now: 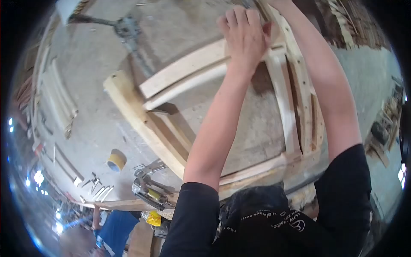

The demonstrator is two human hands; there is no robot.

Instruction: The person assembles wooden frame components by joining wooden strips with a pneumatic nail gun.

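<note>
A pale wooden frame point(188, 66) of several joined bars lies on a grey work surface point(205, 25). My left hand point(246, 34) is over the frame's far rail, close to the upper right corner. Its fingers are curled; whatever lies beneath them is hidden. Only the edge of my right hand point(278, 2) shows at the top of the view, beyond the right-hand bar point(299, 73), so its fingers cannot be seen. On the left, a thicker wooden bar point(132, 109) slants along the side of the frame.
A roll of yellow tape point(115, 161) and a nail gun point(150, 190) lie near the lower left edge. Another metal tool point(127, 29) is at the far left. Wooden strips point(60, 94) lie farther left. A person in blue point(115, 229) is at lower left.
</note>
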